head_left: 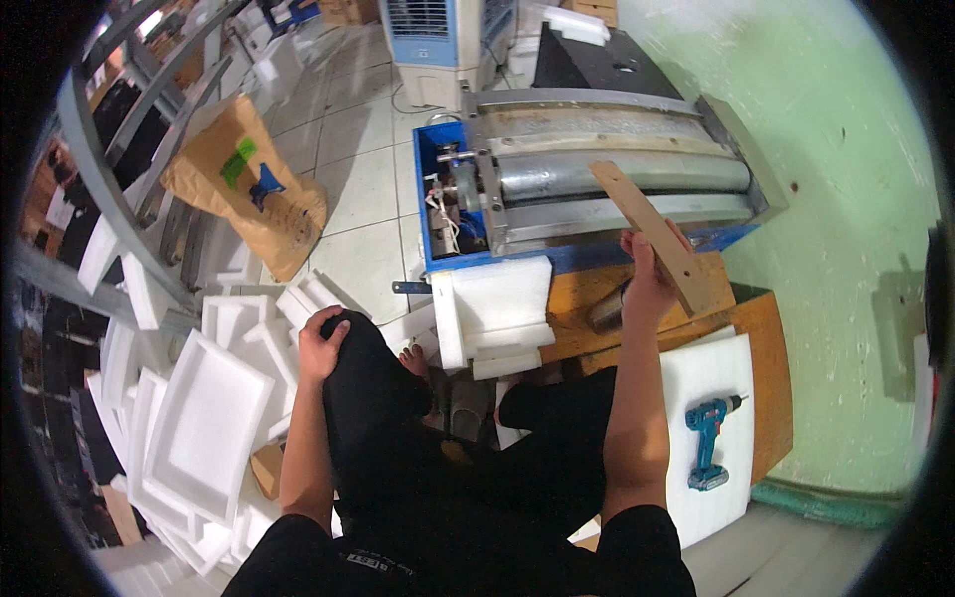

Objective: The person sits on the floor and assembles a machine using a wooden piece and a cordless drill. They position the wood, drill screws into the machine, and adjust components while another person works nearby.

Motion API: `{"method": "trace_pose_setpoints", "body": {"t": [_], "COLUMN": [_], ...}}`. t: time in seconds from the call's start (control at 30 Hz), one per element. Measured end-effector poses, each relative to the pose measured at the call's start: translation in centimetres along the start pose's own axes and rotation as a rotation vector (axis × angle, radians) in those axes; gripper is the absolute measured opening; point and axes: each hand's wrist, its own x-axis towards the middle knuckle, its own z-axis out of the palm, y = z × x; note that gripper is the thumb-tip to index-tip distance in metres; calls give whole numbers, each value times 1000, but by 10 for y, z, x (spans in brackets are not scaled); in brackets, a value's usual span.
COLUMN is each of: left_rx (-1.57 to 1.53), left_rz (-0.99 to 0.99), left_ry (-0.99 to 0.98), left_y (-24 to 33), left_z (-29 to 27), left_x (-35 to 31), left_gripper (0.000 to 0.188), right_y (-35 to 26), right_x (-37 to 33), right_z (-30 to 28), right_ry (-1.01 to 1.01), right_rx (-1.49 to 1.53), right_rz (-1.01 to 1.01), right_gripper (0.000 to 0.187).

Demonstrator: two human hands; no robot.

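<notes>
My right hand (653, 269) grips a flat brown wooden strip (642, 221) with small holes in it, held at a slant in front of the roller machine. The thumb shows on the strip's left side; the other fingers are partly hidden. The machine's shiny metal roller (622, 174) lies across a grey frame in a blue housing (557, 261). On my left knee rests my left hand (324, 343), fingers loosely curved over the black trousers and holding nothing.
White foam trays (209, 393) are heaped at my left, below a brown paper sack (254, 189). A teal cordless drill (705, 438) lies on a white foam sheet (736, 383) at right. Foam blocks (497, 298) and a wooden board (572, 320) sit before the machine. Behind stands an air cooler (433, 55).
</notes>
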Motion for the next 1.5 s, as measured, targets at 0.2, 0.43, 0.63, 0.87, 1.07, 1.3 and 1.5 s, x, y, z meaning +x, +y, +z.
{"method": "trace_pose_setpoints", "body": {"t": [0.2,0.43,0.63,0.87,1.07,1.3,1.5], "left_rx": [35,41,11,-23,-61,-22,-30], "left_rz": [-15,-29,-27,-29,-64,-39,-46], "left_ry": [13,21,15,15,-21,-27,-33], "left_y": [4,7,2,-10,-10,0,-3], "left_z": [0,-2,-1,3,3,0,1], "left_x": [-1,-2,-1,0,1,1,2], "left_gripper": [37,36,36,35,36,37,37], "right_y": [-8,-10,-10,-10,-14,-12,-10], "right_x": [-2,-5,-9,-14,-18,-23,-14], "right_z": [4,5,8,7,5,2,1], "right_ry": [-8,-22,-60,-143,-157,-178,-100], "right_rx": [-67,-84,-106,-416,-521,-395,-126], "right_rz": [-29,-35,-53,-262,-346,-254,-174], "right_gripper": [52,52,58,60,60,62,55]}}
